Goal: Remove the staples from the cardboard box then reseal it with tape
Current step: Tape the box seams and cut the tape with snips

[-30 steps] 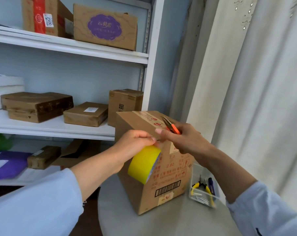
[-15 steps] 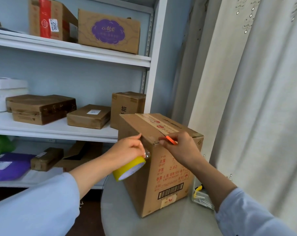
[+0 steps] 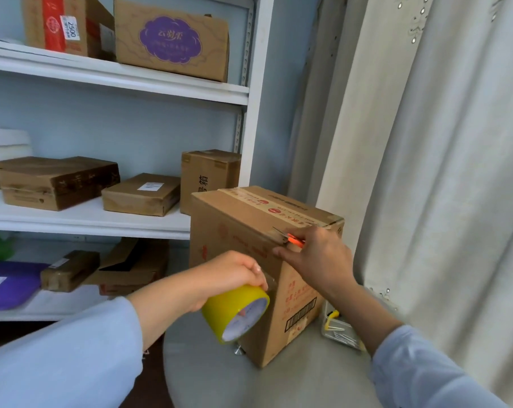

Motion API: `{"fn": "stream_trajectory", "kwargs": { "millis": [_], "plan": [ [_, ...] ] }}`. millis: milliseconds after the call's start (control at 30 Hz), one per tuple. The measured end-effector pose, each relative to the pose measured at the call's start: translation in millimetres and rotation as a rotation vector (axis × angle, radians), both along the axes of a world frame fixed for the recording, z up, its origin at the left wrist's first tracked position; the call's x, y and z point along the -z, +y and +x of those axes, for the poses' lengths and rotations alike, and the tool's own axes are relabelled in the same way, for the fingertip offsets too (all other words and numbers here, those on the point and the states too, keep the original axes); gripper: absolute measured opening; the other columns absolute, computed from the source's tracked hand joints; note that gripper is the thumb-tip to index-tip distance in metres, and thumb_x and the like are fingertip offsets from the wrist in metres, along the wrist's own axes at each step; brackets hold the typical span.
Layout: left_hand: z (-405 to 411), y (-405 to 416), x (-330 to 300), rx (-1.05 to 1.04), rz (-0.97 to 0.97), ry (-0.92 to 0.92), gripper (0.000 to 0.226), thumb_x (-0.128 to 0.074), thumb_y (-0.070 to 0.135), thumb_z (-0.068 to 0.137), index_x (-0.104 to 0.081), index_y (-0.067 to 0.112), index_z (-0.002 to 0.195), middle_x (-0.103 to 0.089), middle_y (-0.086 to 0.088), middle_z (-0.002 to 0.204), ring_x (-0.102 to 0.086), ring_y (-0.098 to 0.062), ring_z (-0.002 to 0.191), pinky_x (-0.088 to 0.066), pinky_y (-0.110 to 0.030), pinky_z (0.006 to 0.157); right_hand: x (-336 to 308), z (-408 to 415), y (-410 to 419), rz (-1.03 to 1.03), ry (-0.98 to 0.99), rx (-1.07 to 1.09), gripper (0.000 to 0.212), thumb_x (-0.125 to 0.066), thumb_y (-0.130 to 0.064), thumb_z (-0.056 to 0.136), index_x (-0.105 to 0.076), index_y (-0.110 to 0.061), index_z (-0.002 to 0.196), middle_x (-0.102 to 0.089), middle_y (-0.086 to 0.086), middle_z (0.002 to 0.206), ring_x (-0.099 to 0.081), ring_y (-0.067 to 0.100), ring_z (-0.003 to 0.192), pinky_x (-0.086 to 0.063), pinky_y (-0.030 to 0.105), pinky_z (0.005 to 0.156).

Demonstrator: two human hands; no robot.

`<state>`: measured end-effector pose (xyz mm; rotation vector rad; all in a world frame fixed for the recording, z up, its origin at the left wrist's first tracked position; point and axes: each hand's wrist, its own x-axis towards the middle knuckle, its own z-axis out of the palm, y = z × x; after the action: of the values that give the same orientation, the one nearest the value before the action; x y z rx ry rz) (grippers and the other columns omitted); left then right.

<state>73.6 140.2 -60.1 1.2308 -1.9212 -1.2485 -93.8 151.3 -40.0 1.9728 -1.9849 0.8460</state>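
Head view: your right hand [image 3: 317,260] hides most of the orange-handled cutter [image 3: 293,240] it grips at the cardboard box [image 3: 249,260] top edge. Left hand [image 3: 231,275] grips the yellow tape roll [image 3: 234,312] against the box's front face, lower down.

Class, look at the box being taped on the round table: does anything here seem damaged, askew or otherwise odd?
Little stands out. The cardboard box stands upright on the table. Its upper front corner, beside the right hand with the orange-handled cutter, looks scuffed. The left hand holds the yellow tape roll against the box's side.
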Motion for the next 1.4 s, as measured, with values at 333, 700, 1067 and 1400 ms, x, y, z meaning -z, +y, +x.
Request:
{"fn": "stream_trajectory", "kwargs": {
  "millis": [333, 700, 1067, 1400],
  "plan": [
    [-14.8, 10.6, -15.9, 0.041, 0.156, 0.2, 0.016, -0.056, 0.006, 0.09, -0.068, 0.012, 0.08, -0.071, 0.002, 0.087, -0.062, -0.014, 0.082, -0.054, -0.027, 0.069, -22.7, -47.1, 14.4, 0.14, -0.632, -0.329, 0.01, -0.074, -0.018, 0.081, -0.076, -0.016, 0.09, -0.07, -0.011, 0.069, -0.064, 0.006, 0.067, -0.042, 0.009, 0.059],
    [-28.9, 20.7, -22.7, 0.068, 0.207, 0.168, 0.016, -0.063, 0.009, 0.087, -0.065, 0.02, 0.098, -0.068, 0.002, 0.091, -0.065, -0.011, 0.087, -0.054, -0.029, 0.074, -7.3, -31.4, 22.5, 0.186, -0.405, -0.372, 0.012, -0.08, -0.025, 0.075, -0.078, -0.015, 0.08, -0.057, -0.017, 0.048, -0.05, -0.003, 0.048, -0.035, 0.014, 0.053],
    [-37.7, 22.1, -20.4, -0.011, 0.367, 0.237, 0.03, -0.069, 0.025, 0.084, -0.065, 0.019, 0.113, -0.069, -0.007, 0.111, -0.064, -0.021, 0.101, -0.056, -0.038, 0.078, -31.3, -18.5, 34.2, -0.043, -0.237, -0.288, 0.009, -0.077, -0.031, 0.078, -0.076, -0.022, 0.08, -0.072, -0.005, 0.081, -0.065, 0.015, 0.078, -0.055, 0.037, 0.067],
    [-48.5, 24.7, -12.9, -0.11, 0.174, 0.316, 0.022, -0.07, 0.023, 0.083, -0.062, 0.029, 0.103, -0.064, -0.011, 0.113, -0.064, -0.025, 0.097, -0.052, -0.036, 0.075, -43.5, -35.3, 29.6, 0.068, -0.493, -0.395, 0.01, -0.078, -0.015, 0.077, -0.072, -0.015, 0.069, -0.058, -0.023, 0.047, -0.055, -0.007, 0.049, -0.038, 0.006, 0.049]
  ]
}}
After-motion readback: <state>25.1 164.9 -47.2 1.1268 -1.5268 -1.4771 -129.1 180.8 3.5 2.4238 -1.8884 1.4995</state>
